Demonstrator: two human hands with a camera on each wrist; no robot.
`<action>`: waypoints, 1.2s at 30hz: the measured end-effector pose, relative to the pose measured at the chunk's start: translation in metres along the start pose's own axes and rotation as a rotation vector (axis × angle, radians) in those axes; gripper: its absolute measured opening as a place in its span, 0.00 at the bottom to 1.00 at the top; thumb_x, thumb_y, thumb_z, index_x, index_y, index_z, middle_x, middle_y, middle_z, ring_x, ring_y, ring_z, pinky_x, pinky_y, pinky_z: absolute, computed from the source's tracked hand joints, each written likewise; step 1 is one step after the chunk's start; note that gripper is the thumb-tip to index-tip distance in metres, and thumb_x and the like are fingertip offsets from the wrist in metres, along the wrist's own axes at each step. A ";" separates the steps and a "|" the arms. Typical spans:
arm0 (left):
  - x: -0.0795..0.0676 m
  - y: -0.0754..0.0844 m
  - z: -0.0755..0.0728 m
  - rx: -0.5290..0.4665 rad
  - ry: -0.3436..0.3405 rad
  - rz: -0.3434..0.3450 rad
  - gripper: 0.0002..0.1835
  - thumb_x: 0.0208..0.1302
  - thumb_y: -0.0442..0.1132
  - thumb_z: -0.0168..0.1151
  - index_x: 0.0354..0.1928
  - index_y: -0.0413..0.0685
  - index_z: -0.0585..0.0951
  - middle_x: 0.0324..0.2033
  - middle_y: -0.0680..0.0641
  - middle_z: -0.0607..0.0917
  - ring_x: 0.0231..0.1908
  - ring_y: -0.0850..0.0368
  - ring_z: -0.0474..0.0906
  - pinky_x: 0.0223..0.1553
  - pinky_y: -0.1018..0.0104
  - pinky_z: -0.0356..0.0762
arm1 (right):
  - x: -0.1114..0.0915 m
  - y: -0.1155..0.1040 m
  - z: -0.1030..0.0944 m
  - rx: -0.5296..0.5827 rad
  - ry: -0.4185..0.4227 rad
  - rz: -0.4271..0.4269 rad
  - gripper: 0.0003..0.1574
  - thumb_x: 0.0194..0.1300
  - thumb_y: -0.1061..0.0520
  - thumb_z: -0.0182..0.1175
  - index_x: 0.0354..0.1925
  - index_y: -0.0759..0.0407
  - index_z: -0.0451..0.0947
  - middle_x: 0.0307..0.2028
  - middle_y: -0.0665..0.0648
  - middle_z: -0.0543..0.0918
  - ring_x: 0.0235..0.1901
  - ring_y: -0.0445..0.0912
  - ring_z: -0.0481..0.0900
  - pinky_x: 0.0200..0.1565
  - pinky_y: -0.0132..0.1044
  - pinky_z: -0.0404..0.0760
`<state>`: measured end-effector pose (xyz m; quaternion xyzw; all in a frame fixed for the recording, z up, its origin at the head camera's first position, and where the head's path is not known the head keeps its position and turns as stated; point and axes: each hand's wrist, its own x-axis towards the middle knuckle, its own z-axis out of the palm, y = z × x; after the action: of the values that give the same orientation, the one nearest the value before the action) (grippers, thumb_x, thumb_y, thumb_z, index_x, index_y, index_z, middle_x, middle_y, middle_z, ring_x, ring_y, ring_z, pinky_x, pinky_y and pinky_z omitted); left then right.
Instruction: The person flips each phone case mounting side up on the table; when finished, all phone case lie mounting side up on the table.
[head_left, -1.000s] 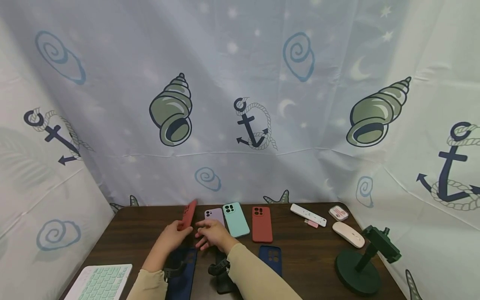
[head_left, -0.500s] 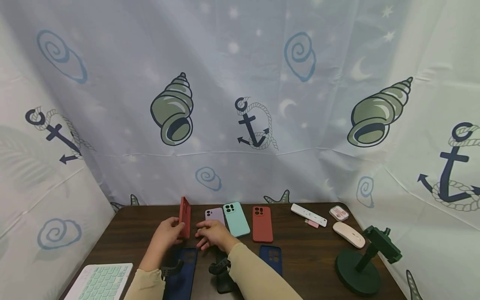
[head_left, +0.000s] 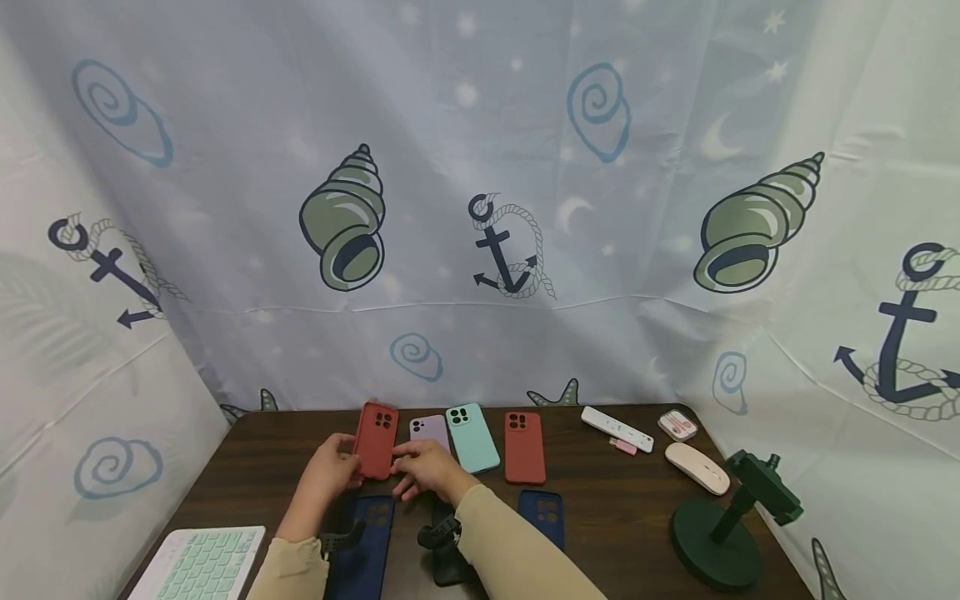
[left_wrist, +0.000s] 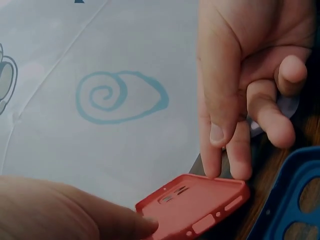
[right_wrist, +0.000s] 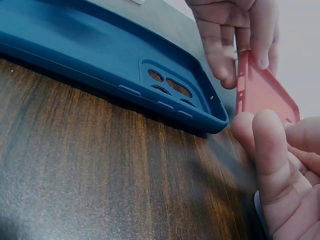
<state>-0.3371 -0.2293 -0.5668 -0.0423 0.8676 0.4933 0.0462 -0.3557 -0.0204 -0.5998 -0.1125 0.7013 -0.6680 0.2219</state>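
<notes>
A red phone case point(head_left: 377, 440) stands tilted at the back left of the table, its back with the camera cutouts facing the head camera. My left hand point(head_left: 327, 479) pinches its left edge; the left thumb point(left_wrist: 132, 223) lies against the inner side. At the opposite edge, my right hand point(head_left: 429, 469) touches the case with extended fingertips, its other fingers loosely bent. A dark blue phone case point(head_left: 360, 550) lies just in front, partly under the left wrist. Right of the hands are a lilac phone case point(head_left: 429, 428), partly hidden, and a mint phone case point(head_left: 473, 439).
Another red phone case point(head_left: 524, 448) and a blue one point(head_left: 545, 512) lie right of the hands. A black object point(head_left: 448, 568) sits under the right wrist. Farther right are a white remote point(head_left: 617, 430), mouse point(head_left: 697, 468) and green stand point(head_left: 716, 546); a keyboard point(head_left: 206, 567) is left.
The red case has turned from edge-on to show its back with the camera cutouts. My left hand has shifted slightly left; the right hand has stayed nearly in place.
</notes>
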 end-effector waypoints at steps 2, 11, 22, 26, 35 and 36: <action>0.001 -0.002 -0.002 0.055 0.001 0.007 0.25 0.72 0.34 0.55 0.66 0.29 0.66 0.43 0.29 0.85 0.33 0.48 0.86 0.33 0.54 0.85 | -0.001 -0.001 0.000 -0.001 -0.003 -0.004 0.24 0.75 0.60 0.54 0.67 0.62 0.74 0.47 0.64 0.86 0.35 0.61 0.89 0.29 0.42 0.87; 0.005 -0.005 -0.006 0.290 0.028 0.027 0.28 0.70 0.45 0.59 0.61 0.28 0.73 0.41 0.32 0.86 0.36 0.47 0.84 0.37 0.51 0.80 | -0.007 -0.008 -0.001 -0.014 -0.030 -0.003 0.26 0.77 0.61 0.52 0.69 0.64 0.71 0.49 0.66 0.85 0.36 0.61 0.89 0.31 0.43 0.87; 0.006 -0.011 0.002 0.463 0.017 0.039 0.33 0.72 0.53 0.57 0.60 0.26 0.76 0.48 0.25 0.78 0.48 0.30 0.75 0.47 0.36 0.74 | -0.004 -0.003 0.003 -0.063 -0.008 0.016 0.26 0.76 0.57 0.54 0.69 0.60 0.72 0.46 0.62 0.86 0.34 0.59 0.89 0.26 0.43 0.85; 0.003 -0.007 0.001 0.462 0.027 0.036 0.32 0.72 0.52 0.57 0.60 0.27 0.75 0.49 0.25 0.77 0.49 0.28 0.75 0.48 0.35 0.74 | -0.006 -0.004 0.002 -0.050 0.013 0.004 0.24 0.76 0.56 0.53 0.67 0.60 0.75 0.46 0.63 0.86 0.32 0.55 0.89 0.21 0.36 0.80; -0.002 0.017 0.011 0.393 0.171 0.243 0.22 0.71 0.45 0.61 0.57 0.35 0.79 0.46 0.34 0.80 0.47 0.38 0.78 0.47 0.43 0.78 | -0.011 -0.026 -0.014 0.098 0.002 -0.024 0.21 0.76 0.51 0.56 0.62 0.54 0.79 0.53 0.70 0.83 0.22 0.42 0.78 0.19 0.31 0.72; -0.002 0.020 0.014 0.365 0.166 0.264 0.20 0.72 0.45 0.61 0.57 0.37 0.80 0.47 0.35 0.80 0.48 0.41 0.78 0.47 0.45 0.79 | -0.012 -0.027 -0.017 0.089 0.024 -0.024 0.20 0.75 0.51 0.56 0.60 0.54 0.80 0.52 0.70 0.84 0.22 0.42 0.78 0.19 0.31 0.72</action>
<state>-0.3368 -0.2069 -0.5567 0.0401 0.9413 0.3248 -0.0833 -0.3564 -0.0022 -0.5714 -0.1028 0.6721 -0.7025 0.2102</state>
